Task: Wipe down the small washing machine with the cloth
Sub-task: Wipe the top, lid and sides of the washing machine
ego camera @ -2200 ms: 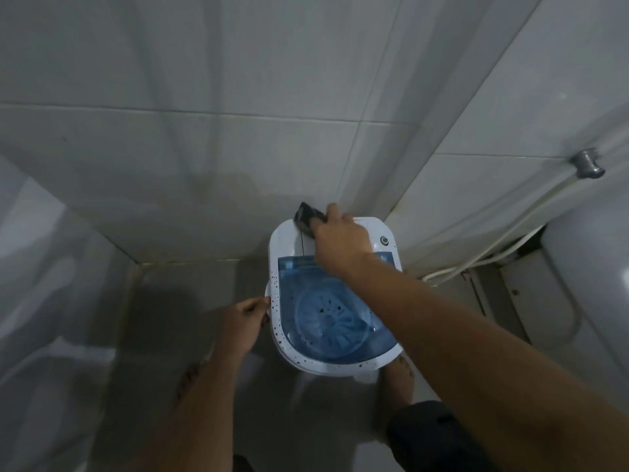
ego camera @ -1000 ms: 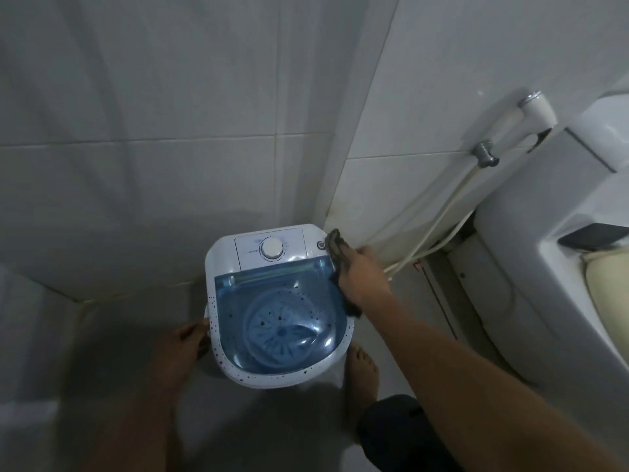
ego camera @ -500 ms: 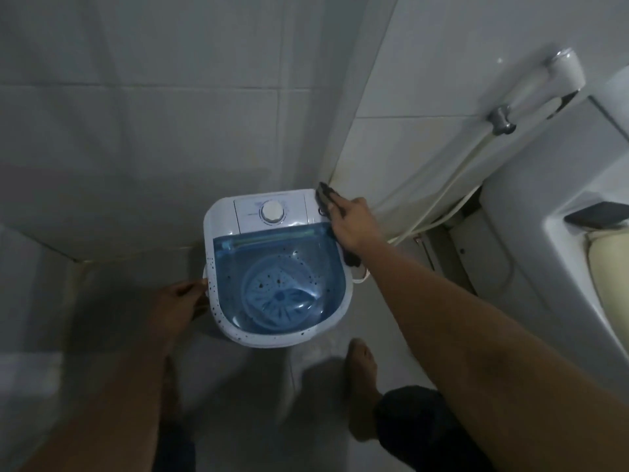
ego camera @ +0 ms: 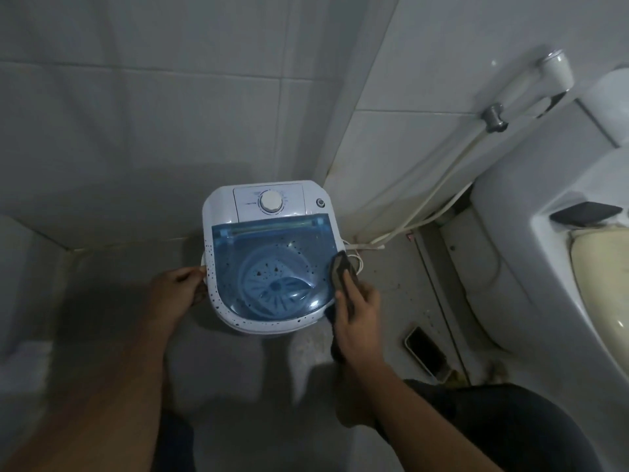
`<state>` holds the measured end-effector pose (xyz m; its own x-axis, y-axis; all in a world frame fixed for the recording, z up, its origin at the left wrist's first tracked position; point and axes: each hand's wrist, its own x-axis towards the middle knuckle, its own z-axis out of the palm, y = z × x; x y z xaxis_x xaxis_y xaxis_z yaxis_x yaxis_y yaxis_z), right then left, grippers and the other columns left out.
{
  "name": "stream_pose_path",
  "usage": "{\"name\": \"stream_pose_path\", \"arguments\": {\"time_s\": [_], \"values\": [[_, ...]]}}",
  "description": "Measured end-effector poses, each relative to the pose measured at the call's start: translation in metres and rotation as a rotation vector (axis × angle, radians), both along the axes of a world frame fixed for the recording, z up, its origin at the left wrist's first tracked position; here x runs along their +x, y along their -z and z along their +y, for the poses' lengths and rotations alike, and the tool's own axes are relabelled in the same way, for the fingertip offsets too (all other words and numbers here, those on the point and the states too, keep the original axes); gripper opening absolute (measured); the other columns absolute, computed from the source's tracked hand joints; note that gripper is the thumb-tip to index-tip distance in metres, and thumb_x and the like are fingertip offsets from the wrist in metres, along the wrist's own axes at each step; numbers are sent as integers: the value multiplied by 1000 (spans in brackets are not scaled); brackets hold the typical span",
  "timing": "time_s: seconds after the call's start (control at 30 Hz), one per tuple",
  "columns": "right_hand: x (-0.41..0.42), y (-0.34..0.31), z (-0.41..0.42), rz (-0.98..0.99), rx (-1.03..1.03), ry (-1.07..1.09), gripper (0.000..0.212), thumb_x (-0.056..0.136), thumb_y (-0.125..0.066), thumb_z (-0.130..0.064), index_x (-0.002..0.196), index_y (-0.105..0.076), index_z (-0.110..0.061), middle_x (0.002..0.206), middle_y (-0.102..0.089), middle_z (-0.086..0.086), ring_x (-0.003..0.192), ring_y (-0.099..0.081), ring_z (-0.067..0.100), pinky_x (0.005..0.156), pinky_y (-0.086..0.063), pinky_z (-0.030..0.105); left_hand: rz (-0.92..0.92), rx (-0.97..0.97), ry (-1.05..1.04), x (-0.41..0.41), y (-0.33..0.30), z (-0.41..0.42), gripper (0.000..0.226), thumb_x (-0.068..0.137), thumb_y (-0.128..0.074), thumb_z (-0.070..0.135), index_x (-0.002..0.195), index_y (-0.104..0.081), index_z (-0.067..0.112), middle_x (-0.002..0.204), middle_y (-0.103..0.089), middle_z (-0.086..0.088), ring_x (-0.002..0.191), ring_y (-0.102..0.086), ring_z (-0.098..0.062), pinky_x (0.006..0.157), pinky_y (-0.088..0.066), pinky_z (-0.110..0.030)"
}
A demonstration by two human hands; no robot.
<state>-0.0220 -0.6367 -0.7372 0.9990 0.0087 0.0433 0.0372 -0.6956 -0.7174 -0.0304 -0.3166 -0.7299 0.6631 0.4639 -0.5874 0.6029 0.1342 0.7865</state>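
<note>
A small white washing machine (ego camera: pixel 272 257) with a blue see-through lid (ego camera: pixel 269 264) stands on the tiled floor (ego camera: pixel 112 284) in a wall corner. The right hand (ego camera: pixel 357 311), fingers clamped on a dark cloth (ego camera: pixel 342 270), presses it against the machine's right edge. The left hand (ego camera: pixel 177 291) grips the left side. A toilet (ego camera: pixel 531 274) and hose (ego camera: pixel 439 192) crowd the right.
</note>
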Motion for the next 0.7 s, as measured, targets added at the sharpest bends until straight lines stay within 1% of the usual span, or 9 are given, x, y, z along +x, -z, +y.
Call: {"name": "stream_pose_path", "arguments": {"time_s": [0.07,0.17,0.27,0.37,0.4,0.47,0.53,0.6,0.7], "values": [[-20,0,-2,-4,2,-34,50,103,-47,-40,152,-40,-39,131,-40,-4,112,-51,7,97,-50,28,-2,0,-10,0,3,1,25,93,-65,17,111,-72,3,98,-74,-23,91,-72,-34,79,-61,-35],[2,-2,0,48,37,-9,48,103,-49,-39,150,-41,-42,131,-39,-5,112,-52,10,97,-53,33,-5,23,6,0,5,1,24,92,-64,14,110,-72,1,99,-74,-25,91,-72,-36,71,-61,-29],[58,-5,2,154,37,66,44,102,-47,-42,146,-49,-37,123,-53,2,104,-60,16,99,-51,36,13,28,7,1,7,4,25,91,-67,16,109,-74,2,97,-74,-25,93,-72,-39,82,-62,-40],[96,-7,2,244,48,115,42,102,-47,-38,139,-61,-22,110,-71,9,90,-68,19,87,-54,33,11,19,13,1,7,7,21,89,-67,18,105,-75,7,95,-74,-25,93,-73,-39,92,-57,-49],[97,-7,1,251,28,117,42,102,-47,-37,139,-61,-20,112,-71,10,91,-68,19,87,-54,32,8,15,15,1,6,7,19,89,-67,18,103,-75,8,95,-74,-25,92,-73,-38,92,-57,-49],[81,-8,2,216,3,142,43,103,-48,-37,142,-58,-22,124,-60,11,105,-63,20,98,-51,35,-4,-5,4,1,6,6,16,89,-67,15,101,-76,8,94,-74,-24,88,-72,-36,91,-58,-48],[43,-5,3,79,7,118,43,102,-53,-33,144,-56,-23,132,-48,7,116,-54,18,106,-46,38,-8,-16,-14,2,10,6,18,89,-66,13,103,-75,5,86,-73,-20,80,-70,-33,90,-58,-47],[-4,1,4,-40,1,35,44,100,-56,-33,144,-55,-27,136,-41,1,118,-51,12,102,-51,39,-6,4,-17,3,12,6,22,90,-66,11,108,-73,0,80,-71,-16,71,-68,-28,83,-61,-41],[-55,1,15,-48,-123,-85,46,99,-53,-43,145,-51,-42,143,-41,-2,114,-55,14,96,-54,37,-16,15,-9,3,14,5,20,90,-65,10,106,-74,2,84,-71,-20,58,-67,-16,67,-61,-28]]}}
